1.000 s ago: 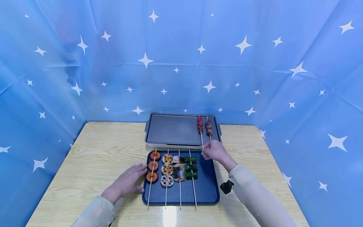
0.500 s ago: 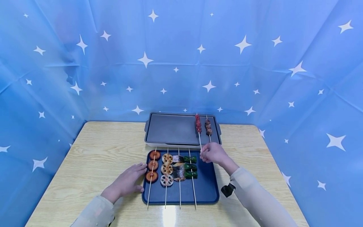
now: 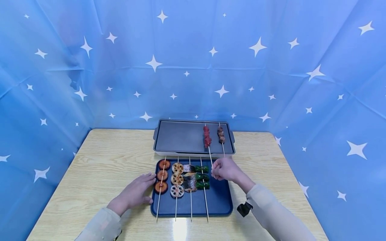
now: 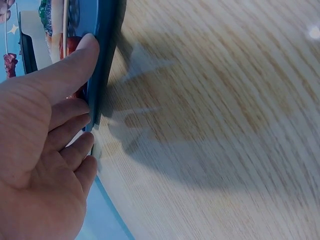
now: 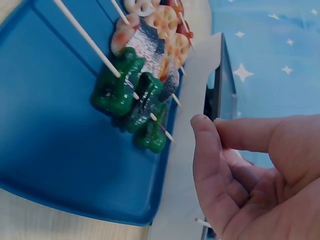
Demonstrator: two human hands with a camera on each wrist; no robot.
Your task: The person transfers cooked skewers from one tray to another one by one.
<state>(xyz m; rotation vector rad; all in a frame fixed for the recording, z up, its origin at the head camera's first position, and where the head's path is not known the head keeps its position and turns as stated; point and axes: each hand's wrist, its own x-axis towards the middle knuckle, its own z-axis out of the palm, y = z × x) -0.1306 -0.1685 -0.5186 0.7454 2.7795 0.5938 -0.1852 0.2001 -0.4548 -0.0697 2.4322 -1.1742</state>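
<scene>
My right hand (image 3: pixel 225 170) pinches the stick of a red meat skewer (image 3: pixel 207 137) between thumb and fingers. The meat is over the dark griddle (image 3: pixel 181 137), tilted up to the left; I cannot tell whether it touches. To its right a brown meat skewer (image 3: pixel 221 135) lies on the griddle. My left hand (image 3: pixel 135 190), fingers extended, rests at the left edge of the blue tray (image 3: pixel 220 202). In the left wrist view its thumb (image 4: pixel 86 47) lies over the tray rim. In the right wrist view the fingertips meet, with the pinched stick mostly hidden.
On the tray lie a mushroom skewer (image 3: pixel 162 175), a lotus root skewer (image 3: pixel 177 179), a skewer with dark-skinned pieces (image 3: pixel 190 182) and a green pepper skewer (image 3: pixel 202 177). Their sticks overhang the near rim. Star-patterned blue cloth (image 3: pixel 193 67) encloses the wooden table (image 3: pixel 114 150).
My right hand has drawn toward me with the red meat skewer, whose meat has shifted left, away from the brown meat skewer. The left hand has stayed at the tray edge.
</scene>
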